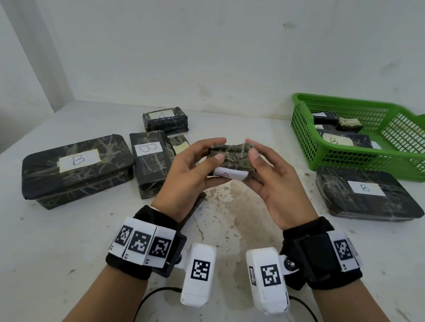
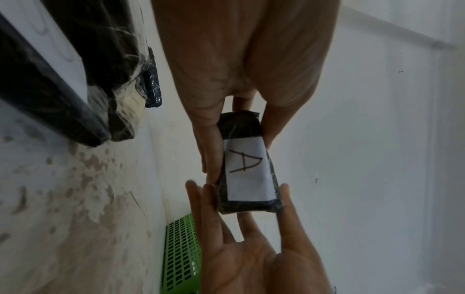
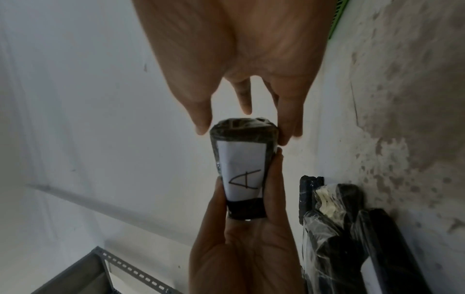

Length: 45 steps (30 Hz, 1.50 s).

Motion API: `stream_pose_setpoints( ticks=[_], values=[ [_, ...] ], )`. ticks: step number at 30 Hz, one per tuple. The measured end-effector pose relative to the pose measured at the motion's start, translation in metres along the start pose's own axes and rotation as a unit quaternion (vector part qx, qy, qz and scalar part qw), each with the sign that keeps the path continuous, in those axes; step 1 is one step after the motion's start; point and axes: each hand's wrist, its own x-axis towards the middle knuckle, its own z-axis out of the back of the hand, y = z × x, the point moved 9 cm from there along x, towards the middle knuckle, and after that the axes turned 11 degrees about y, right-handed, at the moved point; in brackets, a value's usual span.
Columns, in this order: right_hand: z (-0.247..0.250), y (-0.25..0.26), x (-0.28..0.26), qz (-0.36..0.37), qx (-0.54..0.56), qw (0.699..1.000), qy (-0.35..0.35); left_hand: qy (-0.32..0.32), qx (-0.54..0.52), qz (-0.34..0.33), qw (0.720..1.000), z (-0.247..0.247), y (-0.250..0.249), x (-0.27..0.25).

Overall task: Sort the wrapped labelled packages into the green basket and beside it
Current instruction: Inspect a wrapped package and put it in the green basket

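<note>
From the head camera, both hands held one small wrapped package (image 1: 229, 160) above the table (image 1: 42, 248), near its middle. The left hand (image 1: 189, 174) gripped its left end and the right hand (image 1: 274, 182) its right end, thumbs on the near face and fingers curled over the top. A white label on the package's lower face was only partly visible here. The green basket (image 1: 309, 141) stood at the far right with several wrapped packages inside, one marked B. A flat B package (image 1: 366, 194) lay just in front of the basket. To the left lay a large B package (image 1: 75, 168), a narrower B package (image 1: 149, 160) beside it, and an A package (image 1: 166, 118) behind them.

In the left wrist view, the held package (image 2: 247, 169) showed a white label with a handwritten A. The left hand (image 2: 241, 69) pinched its near end between thumb and fingers; the right hand (image 2: 251, 248) clasped the far end. A corner of the basket (image 2: 181, 254) showed below.

In the right wrist view, the right hand (image 3: 239, 59) touched the package (image 3: 241, 169) at its near end, though how firmly was hard to judge; the left hand (image 3: 246, 248) wrapped the far end.
</note>
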Motion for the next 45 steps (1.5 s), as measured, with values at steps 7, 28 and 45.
stream_pose_setpoints(
  ticks=[7, 28, 45],
  values=[
    [-0.003, 0.000, 0.001, -0.002, -0.011, 1.000, 0.009, -0.048, 0.036, -0.007, 0.998, 0.005, -0.002, -0.003],
    [-0.002, 0.000, -0.005, -0.009, -0.026, 0.999, -0.017, -0.034, 0.071, -0.017, 0.997, 0.004, -0.002, -0.001],
    [-0.006, -0.008, -0.006, -0.030, -0.038, 0.999, -0.020, -0.055, 0.105, -0.043, 0.992, 0.008, -0.005, -0.001]
  ],
)
